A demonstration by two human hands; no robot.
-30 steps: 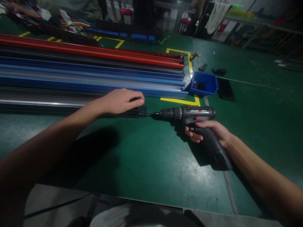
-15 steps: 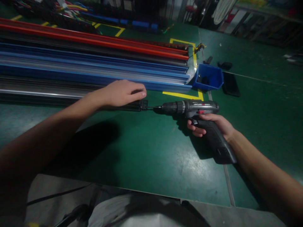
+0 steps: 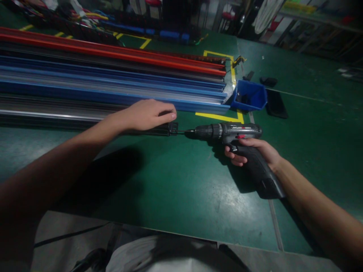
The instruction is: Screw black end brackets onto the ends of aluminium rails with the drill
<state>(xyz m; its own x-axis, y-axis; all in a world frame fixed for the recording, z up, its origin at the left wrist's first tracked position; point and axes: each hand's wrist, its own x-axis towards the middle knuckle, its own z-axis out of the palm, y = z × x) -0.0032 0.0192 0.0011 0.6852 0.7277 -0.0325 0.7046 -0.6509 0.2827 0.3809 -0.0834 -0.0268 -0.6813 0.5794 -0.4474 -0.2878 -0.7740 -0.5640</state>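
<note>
My right hand point(image 3: 252, 151) is wrapped round the handle of a black cordless drill point(image 3: 242, 131), which points left above the green table. The drill's thin bit meets a black end piece point(image 3: 173, 129) at the right end of a black profile point(image 3: 153, 132). Over that end lies my left hand point(image 3: 147, 115), its fingers closed round the profile's far side, thumb near the end piece. The fingertips of my left hand are partly hidden.
Long blue profiles point(image 3: 198, 105) and red profiles point(image 3: 170, 60) lie behind the black ones. A blue bin point(image 3: 251, 94) with dark parts stands right of them, beside a dark flat object point(image 3: 276, 104). Cables and a clamp-like tool lie farther back.
The whole view has shifted slightly, so everything sits a little lower. Hands, drill and profile keep the same places relative to each other.
</note>
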